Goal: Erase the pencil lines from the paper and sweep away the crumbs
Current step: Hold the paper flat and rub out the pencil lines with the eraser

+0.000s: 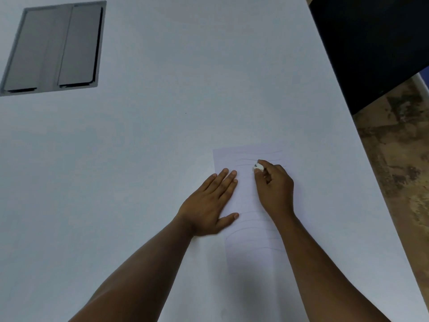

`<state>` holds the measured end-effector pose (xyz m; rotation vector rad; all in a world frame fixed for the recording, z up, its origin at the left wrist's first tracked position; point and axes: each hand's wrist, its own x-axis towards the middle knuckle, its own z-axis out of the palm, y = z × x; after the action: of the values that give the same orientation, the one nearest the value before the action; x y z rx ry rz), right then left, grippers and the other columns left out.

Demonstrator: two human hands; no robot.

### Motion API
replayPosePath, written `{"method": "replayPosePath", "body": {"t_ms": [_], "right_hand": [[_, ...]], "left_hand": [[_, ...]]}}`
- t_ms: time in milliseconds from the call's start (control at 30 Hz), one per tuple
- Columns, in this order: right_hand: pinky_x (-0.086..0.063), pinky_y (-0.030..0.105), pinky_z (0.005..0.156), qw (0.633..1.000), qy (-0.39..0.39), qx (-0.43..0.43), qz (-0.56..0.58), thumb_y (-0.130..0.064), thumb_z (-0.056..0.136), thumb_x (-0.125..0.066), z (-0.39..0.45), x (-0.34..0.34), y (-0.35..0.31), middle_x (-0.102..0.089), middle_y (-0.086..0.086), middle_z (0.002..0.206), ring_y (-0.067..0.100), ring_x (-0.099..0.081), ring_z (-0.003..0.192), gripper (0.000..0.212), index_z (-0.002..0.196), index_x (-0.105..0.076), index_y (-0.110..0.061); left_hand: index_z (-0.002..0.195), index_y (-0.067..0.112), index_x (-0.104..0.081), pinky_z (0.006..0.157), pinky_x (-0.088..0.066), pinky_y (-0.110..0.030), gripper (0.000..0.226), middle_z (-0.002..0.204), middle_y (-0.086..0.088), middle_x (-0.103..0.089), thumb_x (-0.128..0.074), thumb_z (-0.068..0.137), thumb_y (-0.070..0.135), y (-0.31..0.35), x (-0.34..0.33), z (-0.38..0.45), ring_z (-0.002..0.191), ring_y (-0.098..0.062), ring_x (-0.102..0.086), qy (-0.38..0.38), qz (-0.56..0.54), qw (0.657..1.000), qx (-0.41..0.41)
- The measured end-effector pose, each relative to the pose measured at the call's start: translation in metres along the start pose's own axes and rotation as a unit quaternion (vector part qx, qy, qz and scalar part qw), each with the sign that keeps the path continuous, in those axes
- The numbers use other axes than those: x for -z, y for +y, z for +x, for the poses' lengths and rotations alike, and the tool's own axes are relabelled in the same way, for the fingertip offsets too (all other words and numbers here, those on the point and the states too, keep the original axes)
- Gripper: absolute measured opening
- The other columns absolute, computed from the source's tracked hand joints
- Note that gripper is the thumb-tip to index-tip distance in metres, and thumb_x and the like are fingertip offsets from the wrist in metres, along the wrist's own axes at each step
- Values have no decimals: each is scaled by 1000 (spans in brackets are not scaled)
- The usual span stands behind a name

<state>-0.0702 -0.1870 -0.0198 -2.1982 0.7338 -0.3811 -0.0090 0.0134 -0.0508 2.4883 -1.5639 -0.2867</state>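
Note:
A white sheet of paper (249, 201) lies on the white table, right of centre, with faint curved pencil lines across its top and its lower half. My left hand (209, 203) lies flat with straight fingers on the paper's left edge, pressing it down. My right hand (275, 184) rests on the upper part of the sheet and pinches a small white eraser (258, 168) with a dark smudged tip between thumb and fingers. The eraser touches the paper just below the upper pencil lines. No crumbs can be made out.
The white table (139, 135) stretches far to the left and back. A grey recessed cable hatch (55, 47) sits in its far left corner. The table's right edge runs diagonally, with a dark panel (371, 43) and mottled brown floor (399, 159) beyond it.

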Motion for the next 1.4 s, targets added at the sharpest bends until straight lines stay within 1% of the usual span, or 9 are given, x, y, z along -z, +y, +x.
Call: {"method": "replayPosePath", "body": {"t_ms": [167, 333, 533, 700, 800, 933, 1067, 1267, 1400], "right_hand": [[-38, -3, 71, 1000, -18, 3, 18, -23, 93, -65, 13, -26, -28, -68, -1, 96, 4, -60, 82, 26, 116, -69, -12], [-52, 20, 73, 998, -48, 46, -19, -28, 96, -60, 16, -52, -48, -68, -2, 97, 6, -59, 80, 25, 116, -70, -17], [-54, 28, 76, 991, -60, 78, -96, -23, 98, -56, 16, -65, -53, -67, 5, 101, 17, -63, 89, 27, 119, -68, -11], [-40, 16, 70, 996, 6, 19, -88, -19, 96, -60, 24, -58, -46, -67, 6, 100, 14, -63, 83, 22, 113, -70, -10], [-41, 13, 72, 997, -3, 36, -65, -20, 96, -61, 20, -62, -50, -67, 4, 101, 5, -56, 83, 23, 114, -70, -10], [-51, 23, 73, 990, -26, 92, -102, -19, 97, -58, 16, -68, -54, -67, 7, 98, 17, -64, 85, 23, 114, -69, -8], [-46, 18, 74, 995, 23, 30, -95, -20, 97, -58, 29, -60, -49, -67, 7, 103, 17, -65, 89, 23, 114, -70, -8], [-35, 0, 74, 997, 59, 27, -38, -21, 93, -65, 24, -57, -55, -66, 0, 105, -2, -54, 87, 23, 115, -69, -14], [-46, 14, 70, 996, 17, 61, -68, -21, 95, -62, 20, -59, -56, -67, 2, 96, 11, -63, 83, 18, 108, -71, -13]], "left_hand": [[165, 10, -6, 130, 1, -39, 85, 173, -6, 2, -30, 104, 64, -1, -1, 1, 160, -21, 9, -6, -5, 1000, 5], [164, 11, -21, 130, 0, -38, 82, 171, -10, -16, -29, 103, 66, 0, -1, 2, 160, -21, 1, -2, -27, 1000, 11], [159, 9, -35, 130, -8, -40, 78, 166, -12, -33, -35, 103, 63, 0, 3, 2, 159, -25, -15, 24, -48, 999, -1], [165, 9, -12, 130, -4, -40, 86, 173, -8, -6, -30, 103, 66, 0, 0, 2, 160, -19, 8, -9, -45, 999, 17], [164, 10, -18, 130, -4, -40, 84, 172, -9, -13, -31, 103, 66, 0, 0, 2, 160, -21, 3, -7, -46, 999, 13], [160, 8, -34, 130, -12, -43, 79, 167, -11, -31, -37, 103, 62, 2, 0, 1, 159, -24, -13, 21, -59, 998, 0], [164, 7, -16, 130, -5, -40, 86, 172, -10, -10, -33, 103, 65, 1, 0, 1, 160, -21, 5, 4, -39, 999, 13], [165, 12, -8, 130, 0, -39, 87, 173, -6, -1, -29, 102, 67, 1, 1, 3, 159, -18, 13, -28, -46, 998, 20], [163, 10, -22, 130, -5, -40, 82, 171, -9, -15, -35, 103, 63, 1, 3, 2, 160, -22, 0, 7, -56, 998, 10]]}}
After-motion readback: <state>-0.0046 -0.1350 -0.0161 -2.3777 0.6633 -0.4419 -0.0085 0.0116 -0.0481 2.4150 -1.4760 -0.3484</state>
